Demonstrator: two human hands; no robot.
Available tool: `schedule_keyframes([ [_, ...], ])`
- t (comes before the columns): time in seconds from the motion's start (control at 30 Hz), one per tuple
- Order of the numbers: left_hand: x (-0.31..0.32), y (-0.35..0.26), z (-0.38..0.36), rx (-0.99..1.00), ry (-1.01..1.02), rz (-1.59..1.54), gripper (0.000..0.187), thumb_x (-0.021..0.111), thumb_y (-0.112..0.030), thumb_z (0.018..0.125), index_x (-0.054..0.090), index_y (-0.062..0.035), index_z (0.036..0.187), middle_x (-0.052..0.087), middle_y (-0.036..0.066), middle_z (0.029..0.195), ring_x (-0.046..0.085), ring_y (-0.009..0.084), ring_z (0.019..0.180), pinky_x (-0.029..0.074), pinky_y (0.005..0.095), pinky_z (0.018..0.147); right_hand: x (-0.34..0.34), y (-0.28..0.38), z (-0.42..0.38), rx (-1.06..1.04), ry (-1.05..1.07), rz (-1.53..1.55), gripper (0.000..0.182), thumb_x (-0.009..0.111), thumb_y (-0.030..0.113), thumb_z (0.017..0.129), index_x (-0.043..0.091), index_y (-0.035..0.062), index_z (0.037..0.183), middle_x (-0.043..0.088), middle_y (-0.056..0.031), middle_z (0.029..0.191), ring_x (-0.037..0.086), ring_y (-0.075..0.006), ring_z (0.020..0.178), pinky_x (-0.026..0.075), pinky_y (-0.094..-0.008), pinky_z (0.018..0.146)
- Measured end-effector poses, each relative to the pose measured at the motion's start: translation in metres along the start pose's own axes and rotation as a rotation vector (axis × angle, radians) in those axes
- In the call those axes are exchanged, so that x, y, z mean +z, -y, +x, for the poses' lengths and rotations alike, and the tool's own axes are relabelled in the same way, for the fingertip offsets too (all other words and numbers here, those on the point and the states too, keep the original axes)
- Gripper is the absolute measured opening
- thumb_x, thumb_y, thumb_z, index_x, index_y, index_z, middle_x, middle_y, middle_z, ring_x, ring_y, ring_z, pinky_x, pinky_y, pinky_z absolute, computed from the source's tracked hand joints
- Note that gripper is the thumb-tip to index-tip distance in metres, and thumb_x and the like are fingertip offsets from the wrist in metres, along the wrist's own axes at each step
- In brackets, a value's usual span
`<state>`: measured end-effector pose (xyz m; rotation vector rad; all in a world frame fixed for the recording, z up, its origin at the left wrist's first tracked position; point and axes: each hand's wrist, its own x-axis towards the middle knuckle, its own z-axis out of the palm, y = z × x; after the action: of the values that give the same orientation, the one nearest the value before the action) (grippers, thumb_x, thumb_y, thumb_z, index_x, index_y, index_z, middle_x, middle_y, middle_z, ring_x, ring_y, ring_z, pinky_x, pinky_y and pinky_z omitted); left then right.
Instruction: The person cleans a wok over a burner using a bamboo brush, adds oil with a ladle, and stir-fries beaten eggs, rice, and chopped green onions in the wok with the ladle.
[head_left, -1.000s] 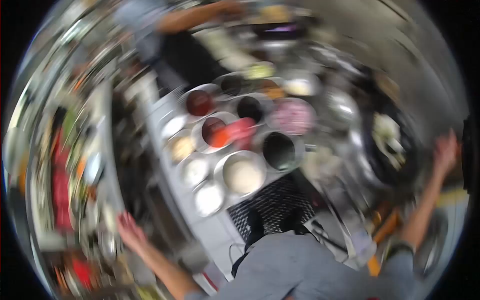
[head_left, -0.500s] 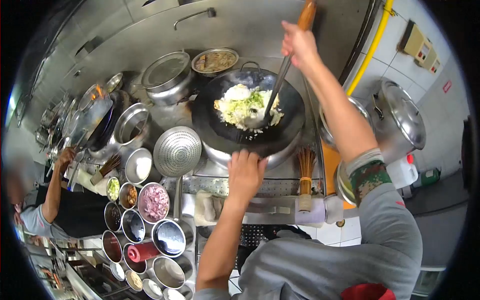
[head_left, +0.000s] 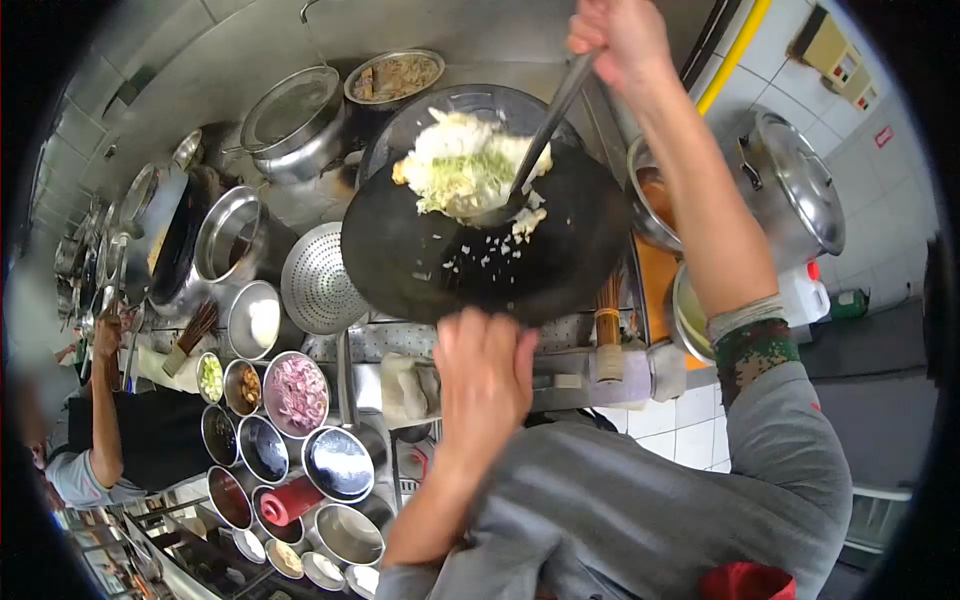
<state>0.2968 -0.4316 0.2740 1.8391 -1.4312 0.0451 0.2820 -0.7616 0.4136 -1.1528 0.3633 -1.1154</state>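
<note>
My left hand (head_left: 484, 375) is closed on the near edge of a dark wok (head_left: 560, 240), its fingers curled at the rim. The wok is raised off the burner and tilted. My right hand (head_left: 622, 42) is wrapped round the handle of a long ladle (head_left: 558, 115), whose head dips into the food. Rice with shredded pale-green vegetable (head_left: 465, 170) is bunched toward the wok's far side. White grains lie scattered on the bare metal nearer me.
A perforated strainer (head_left: 322, 280), a lidded pot (head_left: 292, 115) and bowls of sliced onion (head_left: 297, 395) stand on the left. At the right are a large lidded pot (head_left: 790, 185) and a bamboo brush (head_left: 608, 325). Another person's arm (head_left: 105, 410) is at the far left.
The wok has risen from the burner and come toward me, with my left hand on its edge. The rice has shifted up and away. My right hand is higher in view.
</note>
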Motion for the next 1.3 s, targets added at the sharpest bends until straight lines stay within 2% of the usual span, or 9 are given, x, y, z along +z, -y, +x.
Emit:
schedule_keyframes([
  [0.07, 0.019, 0.019, 0.022, 0.008, -0.014, 0.015, 0.012, 0.069, -0.007, 0.084, 0.060, -0.0031, 0.090, 0.055, 0.015, 0.088, 0.050, 0.0360, 0.086, 0.040, 0.0443, 0.077, 0.045, -0.010, -0.019, 0.020, -0.195, -0.200, 0.035, 0.061, 0.019, 0.095, 0.045, 0.0141, 0.064, 0.037, 0.0038, 0.050, 0.037, -0.0132, 0.039, 0.031, -0.0324, 0.038],
  [0.17, 0.068, 0.066, -0.011, -0.066, 0.051, 0.123, 0.012, 0.070, -0.012, 0.084, 0.061, -0.0046, 0.088, 0.054, 0.014, 0.089, 0.051, 0.0358, 0.088, 0.041, 0.0455, 0.076, 0.043, -0.041, -0.020, -0.138, -0.003, -0.157, 0.030, 0.061, 0.017, 0.095, 0.045, 0.0130, 0.070, 0.041, 0.0039, 0.053, 0.037, -0.0124, 0.038, 0.030, -0.0304, 0.037],
  [0.3, 0.041, 0.051, -0.053, 0.003, -0.010, -0.005, 0.013, 0.070, -0.015, 0.084, 0.061, -0.0058, 0.085, 0.053, 0.014, 0.087, 0.052, 0.0371, 0.088, 0.041, 0.0471, 0.076, 0.025, 0.011, -0.029, 0.021, 0.106, -0.125, 0.038, 0.062, 0.018, 0.094, 0.037, 0.0175, 0.066, 0.032, 0.0070, 0.051, 0.030, -0.0097, 0.040, 0.029, -0.0283, 0.040],
  [0.47, 0.046, 0.073, 0.020, -0.038, 0.045, 0.062, 0.014, 0.069, -0.014, 0.086, 0.062, -0.0034, 0.090, 0.055, 0.015, 0.090, 0.052, 0.0367, 0.091, 0.041, 0.0469, 0.078, 0.018, 0.028, -0.030, -0.127, 0.136, 0.013, 0.043, 0.063, 0.022, 0.096, 0.037, 0.0187, 0.062, 0.029, 0.0069, 0.049, 0.029, -0.0093, 0.039, 0.027, -0.0285, 0.040],
  [0.57, 0.057, 0.081, 0.033, -0.029, 0.064, 0.074, 0.015, 0.069, -0.015, 0.087, 0.063, -0.0036, 0.093, 0.056, 0.013, 0.093, 0.052, 0.0355, 0.093, 0.042, 0.0468, 0.079, 0.024, -0.021, -0.031, -0.173, -0.168, -0.030, 0.035, 0.062, 0.020, 0.094, 0.040, 0.0128, 0.067, 0.029, 0.0038, 0.050, 0.031, -0.0113, 0.040, 0.031, -0.0304, 0.044],
  [0.63, 0.057, 0.083, 0.032, -0.023, 0.085, 0.078, 0.017, 0.070, -0.016, 0.087, 0.065, -0.0035, 0.098, 0.058, 0.013, 0.097, 0.053, 0.0351, 0.096, 0.042, 0.0457, 0.081, 0.004, -0.061, -0.013, -0.067, 0.256, -0.004, 0.038, 0.063, 0.021, 0.095, 0.042, 0.0117, 0.063, 0.032, 0.0021, 0.050, 0.033, -0.0124, 0.041, 0.032, -0.0306, 0.046],
  [0.77, 0.027, 0.070, 0.034, -0.010, -0.014, 0.102, 0.026, 0.071, -0.018, 0.086, 0.067, -0.0035, 0.107, 0.061, 0.012, 0.106, 0.054, 0.0337, 0.104, 0.042, 0.0438, 0.085, 0.020, -0.025, 0.002, -0.056, 0.245, 0.038, 0.041, 0.063, 0.019, 0.094, 0.040, 0.0139, 0.060, 0.033, 0.0032, 0.050, 0.033, -0.0115, 0.042, 0.032, -0.0299, 0.046],
  [1.1, 0.006, 0.025, 0.009, -0.014, -0.022, -0.084, 0.016, 0.075, -0.011, 0.082, 0.062, -0.0036, 0.088, 0.055, 0.015, 0.087, 0.051, 0.0363, 0.085, 0.042, 0.0452, 0.075, 0.033, 0.005, 0.013, 0.147, -0.020, -0.077, 0.028, 0.058, 0.016, 0.095, 0.044, 0.0145, 0.071, 0.035, 0.0060, 0.050, 0.034, -0.0124, 0.039, 0.029, -0.0309, 0.038],
  [1.3, 0.063, 0.073, -0.035, -0.016, 0.028, 0.065, 0.016, 0.075, -0.011, 0.081, 0.063, -0.0044, 0.090, 0.056, 0.015, 0.088, 0.052, 0.0367, 0.087, 0.042, 0.0463, 0.076, 0.051, -0.010, -0.020, -0.155, -0.129, -0.249, 0.026, 0.063, 0.013, 0.093, 0.046, 0.0110, 0.072, 0.041, 0.0031, 0.051, 0.038, -0.0136, 0.038, 0.032, -0.0321, 0.037],
])
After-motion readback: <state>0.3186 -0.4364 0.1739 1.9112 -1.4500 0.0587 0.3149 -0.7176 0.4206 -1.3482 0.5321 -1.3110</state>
